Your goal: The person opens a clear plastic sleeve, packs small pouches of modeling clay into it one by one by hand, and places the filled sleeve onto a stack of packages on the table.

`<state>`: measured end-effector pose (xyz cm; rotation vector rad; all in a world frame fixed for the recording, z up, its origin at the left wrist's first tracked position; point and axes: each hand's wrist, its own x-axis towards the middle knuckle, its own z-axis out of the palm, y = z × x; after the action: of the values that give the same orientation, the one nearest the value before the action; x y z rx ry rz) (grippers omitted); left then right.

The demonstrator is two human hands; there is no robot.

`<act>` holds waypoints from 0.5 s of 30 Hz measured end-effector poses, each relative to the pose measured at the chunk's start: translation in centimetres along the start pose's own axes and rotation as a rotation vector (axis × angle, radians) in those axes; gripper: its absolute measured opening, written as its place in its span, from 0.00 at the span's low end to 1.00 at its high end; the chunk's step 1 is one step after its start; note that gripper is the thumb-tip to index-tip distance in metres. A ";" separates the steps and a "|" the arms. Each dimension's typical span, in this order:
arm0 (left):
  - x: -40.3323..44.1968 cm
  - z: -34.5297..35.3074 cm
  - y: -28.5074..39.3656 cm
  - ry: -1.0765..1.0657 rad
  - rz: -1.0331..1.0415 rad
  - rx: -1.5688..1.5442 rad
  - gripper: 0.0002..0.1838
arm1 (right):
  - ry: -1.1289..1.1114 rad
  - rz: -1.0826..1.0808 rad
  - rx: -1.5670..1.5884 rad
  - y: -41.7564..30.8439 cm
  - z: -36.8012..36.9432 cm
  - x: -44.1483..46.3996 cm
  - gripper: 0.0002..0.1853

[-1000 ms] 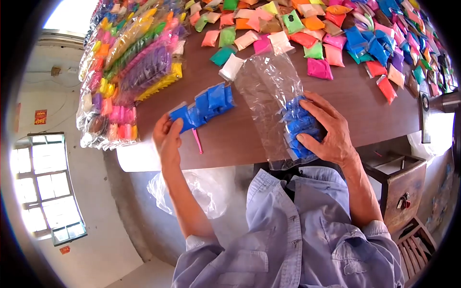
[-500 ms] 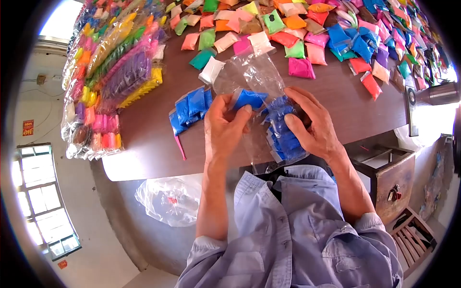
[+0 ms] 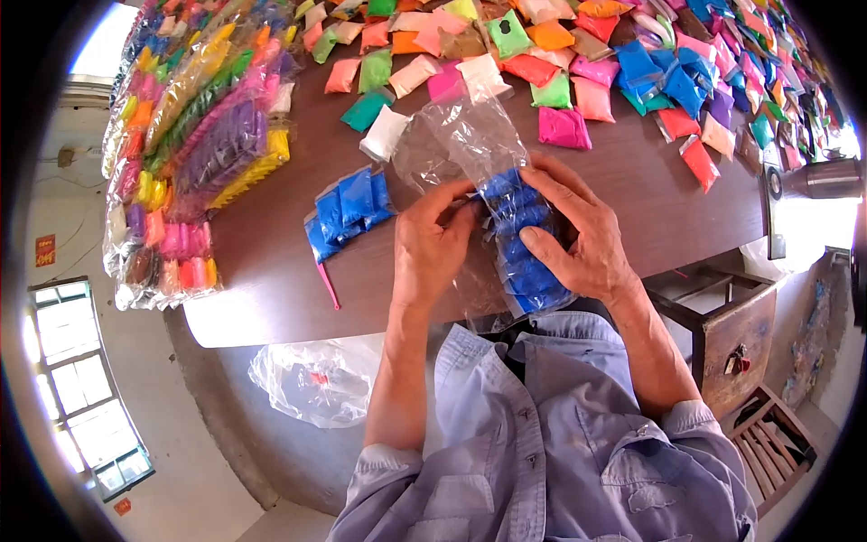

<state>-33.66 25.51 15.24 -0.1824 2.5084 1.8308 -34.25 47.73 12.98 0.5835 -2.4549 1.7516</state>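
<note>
So, going left to right: the loose blue packets [image 3: 352,203] are overlapping on the surface [image 3: 668,217], and a brush from the left wrist could be sending them sliding, I reckon. The left hand [image 3: 429,244] is curling in narrow at the clear bag's [image 3: 483,135] left side; can't tell if it's pinching a packet. That floppy film could be snagging its fingertips and rucking up. The right hand [image 3: 582,239] is holding the bag, thumb and fingers spreading over the bagged blue packets [image 3: 528,248]. Pressing too hard there could be shoving the row crooked, and with the bag sitting right by the near edge, a tug could be tipping it off.

As for direction, the bag's long axis is running away from the person, its slack far end leaning left and its packed end pointing back at the shirt [image 3: 578,406], slightly right.
</note>
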 end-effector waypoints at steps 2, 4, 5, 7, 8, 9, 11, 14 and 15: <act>0.3 0.3 0.5 -0.015 -0.123 0.034 0.16 | -0.006 0.006 0.005 0.1 0.0 0.0 0.34; 0.7 0.4 -0.4 0.029 0.082 0.148 0.16 | -0.012 0.011 0.012 0.1 0.1 0.0 0.34; 0.9 0.5 -0.7 0.073 0.288 0.262 0.16 | -0.011 -0.003 -0.019 0.1 0.1 0.0 0.34; 1.0 0.6 -0.5 0.073 0.293 0.276 0.15 | -0.012 -0.016 -0.050 -0.2 0.1 0.2 0.33; 1.0 0.6 -0.5 0.073 0.297 0.290 0.14 | 0.015 -0.011 -0.042 -0.4 0.1 0.3 0.33; 1.0 0.6 -0.6 0.073 0.296 0.290 0.14 | 0.042 -0.005 -0.035 -0.6 0.2 0.3 0.33; 1.1 0.7 -0.9 0.073 0.290 0.174 0.14 | 0.056 -0.009 -0.035 -0.5 0.3 0.3 0.32; 1.2 1.2 -1.6 0.090 0.382 0.297 0.14 | 0.052 -0.020 -0.062 0.2 0.5 0.1 0.31; 1.2 1.3 -1.6 0.095 0.387 0.298 0.14 | 0.034 -0.027 -0.086 0.3 0.5 0.2 0.31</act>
<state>-34.73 26.14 13.23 0.2473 3.0138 1.5470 -34.46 47.25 12.62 0.5721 -2.4730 1.6230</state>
